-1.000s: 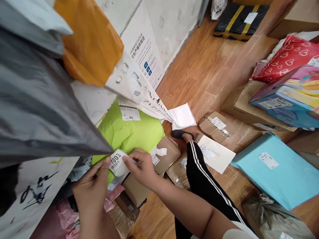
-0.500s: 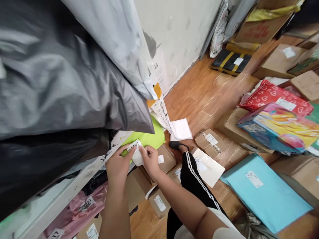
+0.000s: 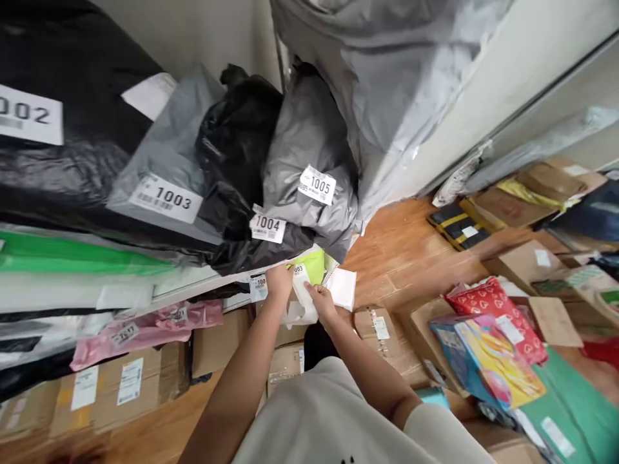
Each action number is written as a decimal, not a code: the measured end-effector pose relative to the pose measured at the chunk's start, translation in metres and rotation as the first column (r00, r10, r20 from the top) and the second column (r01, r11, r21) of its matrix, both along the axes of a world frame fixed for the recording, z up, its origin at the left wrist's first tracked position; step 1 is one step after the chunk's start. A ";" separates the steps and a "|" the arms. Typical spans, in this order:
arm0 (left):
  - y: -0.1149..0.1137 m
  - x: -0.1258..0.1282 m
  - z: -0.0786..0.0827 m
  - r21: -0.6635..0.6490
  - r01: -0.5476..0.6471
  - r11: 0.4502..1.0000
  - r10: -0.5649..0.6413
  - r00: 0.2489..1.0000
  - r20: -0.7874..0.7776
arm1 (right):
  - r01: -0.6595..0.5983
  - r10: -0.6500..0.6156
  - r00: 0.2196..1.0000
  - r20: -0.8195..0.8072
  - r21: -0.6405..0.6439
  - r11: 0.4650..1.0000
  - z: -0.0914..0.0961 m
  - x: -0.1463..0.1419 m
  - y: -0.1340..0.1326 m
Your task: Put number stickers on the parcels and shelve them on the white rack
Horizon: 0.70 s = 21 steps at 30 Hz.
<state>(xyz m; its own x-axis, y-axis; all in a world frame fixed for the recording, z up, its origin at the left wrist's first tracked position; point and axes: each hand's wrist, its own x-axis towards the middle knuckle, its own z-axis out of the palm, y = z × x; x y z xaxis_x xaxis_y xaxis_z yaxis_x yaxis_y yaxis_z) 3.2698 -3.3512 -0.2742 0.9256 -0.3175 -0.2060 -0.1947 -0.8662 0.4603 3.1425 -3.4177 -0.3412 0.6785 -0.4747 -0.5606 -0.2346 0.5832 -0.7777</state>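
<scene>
- Presently, in the head view, your only one: your left hand [image 3: 279, 281] and your right hand [image 3: 322, 299] meet at a label strip [image 3: 305, 298], just below the shelf edge [image 3: 178, 287].
- Right hand: thumb and finger narrow, pinched on the strip's loose side. Left hand: narrow too, at the strip's upper left by the printed digits; appears to pinch it, though its fingertips are small here.
- Strip position: between your hands, in front of a lime bag [image 3: 313, 261]. Digits partly covered; "003" legible.
- Done, as far as shown: above you, the pale grey bag [image 3: 181, 135] bears 1003, the crumpled black bag [image 3: 236, 142] 1004, the upright grey bag [image 3: 304, 129] 1005. Below, the pink bag [image 3: 198, 317] also carries number labels.
- Not settled, in my judgement: the strip lies between your fingers rather than flat on a parcel. Contact with the lime bag: cannot tell.
- Left over: parcels on the floor to your right, among them the red heart-print bag [image 3: 478, 303] and the green parcel [image 3: 575, 393], show white labels; no large number readable. Overall count: undetermined.
</scene>
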 end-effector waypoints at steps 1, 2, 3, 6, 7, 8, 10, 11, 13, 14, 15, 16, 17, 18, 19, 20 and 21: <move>0.000 0.001 0.001 -0.017 -0.015 1.000 0.015 1.000 -0.018 | -0.026 0.026 0.999 -0.019 -0.012 1.000 0.007 -0.006 -0.004; 0.001 0.002 0.003 -0.036 -0.026 0.999 0.025 0.999 -0.037 | -0.052 0.051 0.998 -0.039 -0.023 0.998 0.014 -0.013 -0.008; 0.002 0.005 0.006 -0.060 -0.031 0.998 0.027 0.998 -0.056 | -0.079 0.077 0.995 -0.061 -0.032 0.996 0.022 -0.021 -0.012; 0.009 0.010 0.018 -0.169 0.007 0.986 -0.030 0.991 -0.133 | -0.164 0.160 0.982 -0.104 -0.029 0.986 0.050 -0.039 -0.026; 0.013 0.009 0.023 -0.219 0.022 0.975 -0.058 0.985 -0.163 | -0.188 0.185 0.977 -0.105 -0.025 0.982 0.061 -0.041 -0.031; 0.017 0.006 0.029 -0.273 0.026 0.962 -0.080 0.979 -0.190 | -0.209 0.206 0.974 -0.099 -0.026 0.978 0.072 -0.040 -0.036; 0.029 -0.008 0.042 -0.387 0.002 0.922 -0.098 0.969 -0.227 | -0.239 0.235 0.969 -0.074 -0.051 0.970 0.094 -0.029 -0.040; 0.036 -0.017 0.049 -0.445 -0.026 0.895 -0.090 0.967 -0.237 | -0.246 0.241 0.968 -0.062 -0.074 0.967 0.104 -0.021 -0.038; 0.053 -0.042 0.061 -0.561 -0.091 0.823 -0.069 0.963 -0.259 | -0.245 0.240 0.969 -0.048 -0.133 0.960 0.119 -0.003 -0.027; 0.064 -0.056 0.065 -0.615 -0.122 0.779 -0.074 0.956 -0.283 | -0.242 0.238 0.970 -0.046 -0.161 0.957 0.123 0.005 -0.017; 0.078 -0.069 0.067 -0.663 -0.150 0.733 -0.095 0.943 -0.318 | -0.241 0.236 0.971 -0.047 -0.185 0.953 0.124 0.011 -0.003; 0.094 -0.082 0.067 -0.702 -0.179 0.690 -0.125 0.925 -0.359 | -0.244 0.239 0.970 -0.051 -0.204 0.948 0.123 0.015 0.012; 0.113 -0.095 0.066 -0.729 -0.210 0.652 -0.158 0.902 -0.401 | -0.253 0.247 0.967 -0.055 -0.216 0.943 0.120 0.017 0.031; 0.135 -0.106 0.062 -0.744 -0.243 0.622 -0.184 0.878 -0.441 | -0.266 0.259 0.964 -0.059 -0.223 0.938 0.115 0.018 0.051; 0.161 -0.118 0.058 -0.749 -0.278 0.601 -0.198 0.856 -0.477 | -0.281 0.274 0.960 -0.063 -0.225 0.933 0.110 0.018 0.074; 0.189 -0.129 0.053 -0.746 -0.313 0.587 -0.199 0.838 -0.508 | -0.300 0.292 0.954 -0.066 -0.224 0.927 0.104 0.016 0.098; 0.220 -0.140 0.048 -0.739 -0.347 0.578 -0.187 0.825 -0.534 | -0.321 0.314 0.947 -0.065 -0.222 0.921 0.100 0.012 0.124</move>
